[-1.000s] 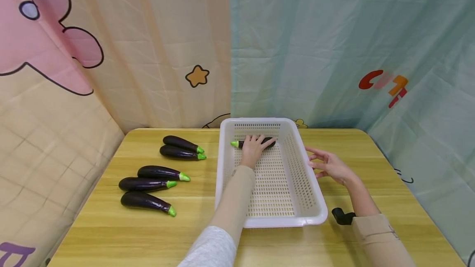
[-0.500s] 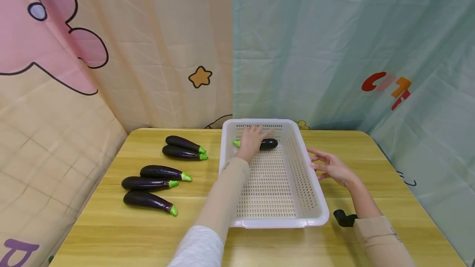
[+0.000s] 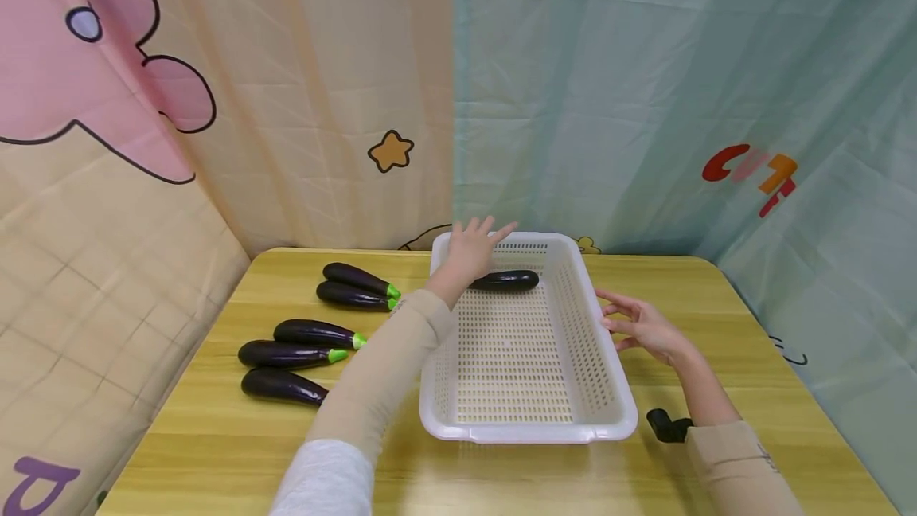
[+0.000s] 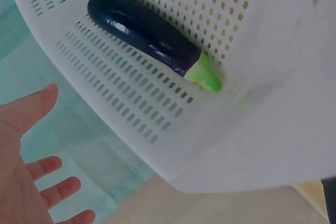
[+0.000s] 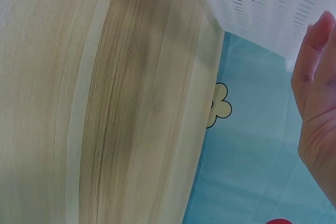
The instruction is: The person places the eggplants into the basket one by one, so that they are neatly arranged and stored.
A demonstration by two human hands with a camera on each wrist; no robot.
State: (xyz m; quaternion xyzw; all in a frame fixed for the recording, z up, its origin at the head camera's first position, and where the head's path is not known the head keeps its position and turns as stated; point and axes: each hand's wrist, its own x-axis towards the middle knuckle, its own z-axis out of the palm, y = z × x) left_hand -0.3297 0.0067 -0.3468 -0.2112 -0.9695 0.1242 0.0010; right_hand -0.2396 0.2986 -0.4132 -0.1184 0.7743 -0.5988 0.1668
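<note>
Lying across the far end of the white perforated basket [image 3: 526, 420]: one eggplant [image 3: 505, 281], long axis crosswise, green stem toward the basket's left wall, dark tip toward its right. Left hand [image 3: 469, 249] lifted above it, fingers spread, grasping nothing. Right hand [image 3: 641, 325] relaxed just beside the basket's right rim, empty. Backdrop writing behind the basket: partly cut off, "100%"

We cannot see the green end of the eggplant [image 3: 507, 280] in the basket [image 3: 600, 357] from above; the left hand [image 3: 469, 249] covers it. The arm also hides the nearest table eggplant's [image 3: 281, 385] tip.
</note>
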